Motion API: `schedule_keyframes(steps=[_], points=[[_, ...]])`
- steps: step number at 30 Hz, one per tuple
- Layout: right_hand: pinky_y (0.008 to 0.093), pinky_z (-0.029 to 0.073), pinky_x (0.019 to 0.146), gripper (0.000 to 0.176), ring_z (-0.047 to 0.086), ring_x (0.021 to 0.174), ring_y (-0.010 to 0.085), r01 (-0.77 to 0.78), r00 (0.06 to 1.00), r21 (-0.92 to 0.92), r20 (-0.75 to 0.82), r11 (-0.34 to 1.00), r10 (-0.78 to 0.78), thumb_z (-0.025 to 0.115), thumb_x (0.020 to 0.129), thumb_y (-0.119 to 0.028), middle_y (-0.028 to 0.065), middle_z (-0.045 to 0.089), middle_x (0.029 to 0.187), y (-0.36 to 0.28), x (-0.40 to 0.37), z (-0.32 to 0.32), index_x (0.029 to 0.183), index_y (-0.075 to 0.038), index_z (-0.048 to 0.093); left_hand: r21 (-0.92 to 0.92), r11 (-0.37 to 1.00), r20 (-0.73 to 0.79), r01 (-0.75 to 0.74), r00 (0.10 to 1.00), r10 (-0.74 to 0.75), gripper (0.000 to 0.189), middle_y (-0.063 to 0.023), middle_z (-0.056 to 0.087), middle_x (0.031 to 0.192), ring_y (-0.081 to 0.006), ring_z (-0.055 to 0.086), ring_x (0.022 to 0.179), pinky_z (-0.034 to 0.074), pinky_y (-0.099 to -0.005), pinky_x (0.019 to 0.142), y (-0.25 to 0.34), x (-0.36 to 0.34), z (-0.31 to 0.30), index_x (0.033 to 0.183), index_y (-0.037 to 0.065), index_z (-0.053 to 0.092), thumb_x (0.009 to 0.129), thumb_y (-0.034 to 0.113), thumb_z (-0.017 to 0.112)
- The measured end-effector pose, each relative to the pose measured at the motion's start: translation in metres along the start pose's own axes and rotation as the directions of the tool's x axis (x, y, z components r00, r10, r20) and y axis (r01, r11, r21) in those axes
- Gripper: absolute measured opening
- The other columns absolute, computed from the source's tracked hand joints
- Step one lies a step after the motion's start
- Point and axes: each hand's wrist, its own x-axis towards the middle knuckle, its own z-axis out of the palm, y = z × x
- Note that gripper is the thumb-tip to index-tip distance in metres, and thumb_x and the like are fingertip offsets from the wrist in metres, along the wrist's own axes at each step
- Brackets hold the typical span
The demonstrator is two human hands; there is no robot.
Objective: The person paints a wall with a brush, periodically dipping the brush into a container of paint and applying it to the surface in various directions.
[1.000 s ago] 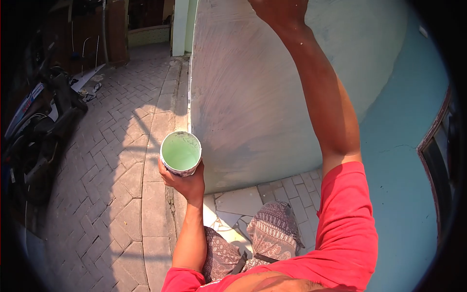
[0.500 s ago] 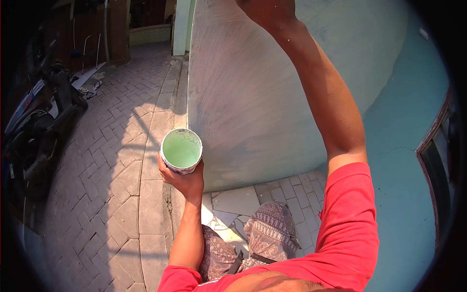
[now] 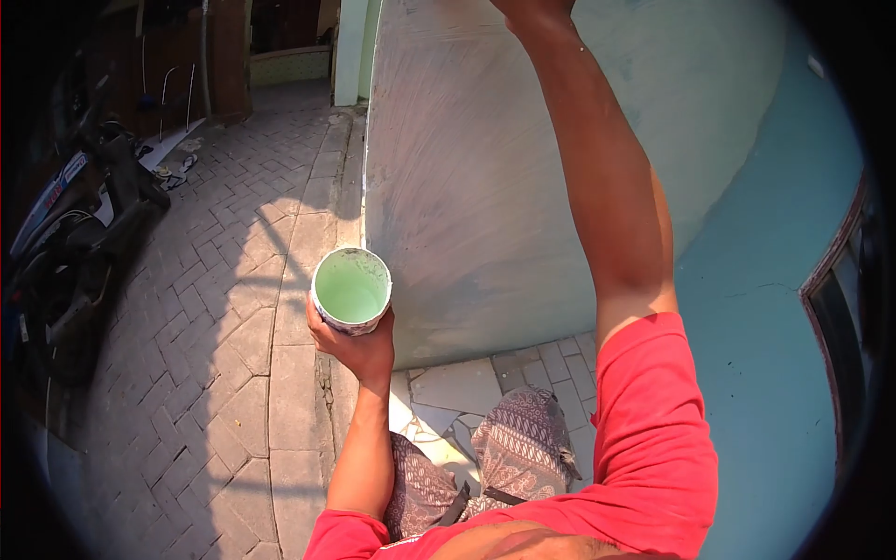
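Note:
My left hand [image 3: 358,347] is wrapped around the lower side of a small paint tub [image 3: 351,326]. Pale green paint [image 3: 355,291] shows inside, and splashes mark the rim. The tub is upright, beside the left edge of a wall [image 3: 467,215] with streaky, brushed patches. My right hand [image 3: 537,11] reaches up along this wall and is cut off by the top of the view. Its fingers, and anything in them, are out of sight.
A blue-green wall [image 3: 747,392] with a framed window [image 3: 833,313] stands at right. On the left a motorbike [image 3: 84,243] is parked on the paved lane [image 3: 177,373]. White tiles [image 3: 457,385] lie below the wall, near my knees [image 3: 525,434].
My right arm has swung slightly left at the elbow and upper arm, and the hand has risen a little further out of view. The left hand and paint tub are nearly still.

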Motion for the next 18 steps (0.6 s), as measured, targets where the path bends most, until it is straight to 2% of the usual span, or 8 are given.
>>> schedule_keyframes(steps=[2,3,4,6,8,9,15,18], points=[[0.0295,0.054,0.067,0.014,0.069,0.072,0.0122,0.097,0.995,-0.271,0.047,0.958,-0.087,0.077,0.085,-0.008,0.0062,0.076,0.080,0.014,0.002,-0.004,0.089,0.005,0.077,0.002,1.000,0.019,-0.007,1.000,0.007,0.105,-0.0166,0.059,0.130,-0.0383,0.059,0.118,0.044,-0.0499,0.102,-0.002,0.000,-0.001,0.143,0.002,0.041,0.057,0.016,0.098],[0.0300,0.054,0.067,0.014,0.070,0.072,0.0157,0.001,1.000,-0.101,0.031,0.995,0.002,0.076,0.084,-0.010,0.0082,0.076,0.079,0.042,0.005,-0.021,0.089,0.004,0.077,-0.024,1.000,0.007,0.015,1.000,-0.015,0.105,-0.0167,0.059,0.130,-0.0382,0.059,0.118,0.044,-0.0496,0.101,-0.006,-0.001,0.000,0.143,0.002,0.041,0.057,0.017,0.098],[0.0314,0.056,0.066,0.010,0.072,0.072,0.0178,-0.006,1.000,-0.173,-0.026,0.985,0.002,0.072,0.085,-0.005,0.0096,0.076,0.078,0.045,0.003,-0.040,0.087,0.003,0.076,-0.049,0.998,-0.005,0.039,0.999,-0.039,0.105,-0.0168,0.060,0.130,-0.0382,0.060,0.117,0.044,-0.0493,0.101,-0.010,-0.001,-0.001,0.143,0.002,0.040,0.057,0.017,0.098],[0.0325,0.057,0.065,0.009,0.072,0.072,0.0181,0.282,0.959,-0.507,0.127,0.815,-0.253,0.069,0.085,-0.003,0.0099,0.076,0.080,0.059,0.007,-0.098,0.085,0.003,0.076,-0.039,0.999,-0.013,0.029,0.999,-0.030,0.105,-0.0168,0.060,0.129,-0.0383,0.060,0.116,0.045,-0.0493,0.101,-0.009,0.002,-0.002,0.143,0.002,0.040,0.057,0.017,0.098],[0.0323,0.058,0.064,0.008,0.072,0.071,0.0176,0.179,0.984,-0.533,0.109,0.827,-0.142,0.069,0.085,0.000,0.0096,0.076,0.082,0.052,0.011,-0.134,0.084,0.004,0.075,-0.029,0.999,-0.026,0.024,0.999,-0.025,0.105,-0.0167,0.061,0.128,-0.0383,0.061,0.115,0.045,-0.0493,0.100,-0.009,0.002,-0.003,0.143,0.002,0.040,0.058,0.018,0.098],[0.0300,0.057,0.063,0.008,0.072,0.070,0.0169,-0.006,1.000,-0.467,0.012,0.884,0.013,0.068,0.088,0.000,0.0098,0.076,0.083,0.042,0.012,-0.138,0.088,0.003,0.076,-0.020,0.999,-0.020,0.032,0.999,-0.032,0.105,-0.0167,0.061,0.129,-0.0384,0.061,0.115,0.045,-0.0493,0.100,-0.010,0.001,-0.003,0.143,0.002,0.040,0.057,0.018,0.098],[0.0259,0.054,0.060,0.010,0.068,0.068,0.0107,-0.235,0.971,0.113,0.075,0.965,0.227,0.074,0.089,-0.005,0.0051,0.074,0.080,-0.002,0.001,-0.030,0.097,0.001,0.077,-0.025,1.000,0.012,0.007,1.000,-0.007,0.106,-0.0169,0.060,0.129,-0.0383,0.061,0.116,0.045,-0.0495,0.101,-0.009,-0.003,0.002,0.144,0.002,0.040,0.056,0.015,0.097],[0.0276,0.053,0.060,0.008,0.069,0.067,0.0120,-0.149,0.966,-0.112,0.195,0.983,0.168,0.073,0.088,-0.004,0.0064,0.074,0.077,0.009,-0.018,-0.012,0.091,0.002,0.077,-0.039,0.999,0.015,0.029,0.999,-0.029,0.106,-0.0173,0.060,0.129,-0.0385,0.061,0.117,0.045,-0.0494,0.101,-0.008,-0.002,-0.001,0.144,0.002,0.040,0.055,0.014,0.097]])
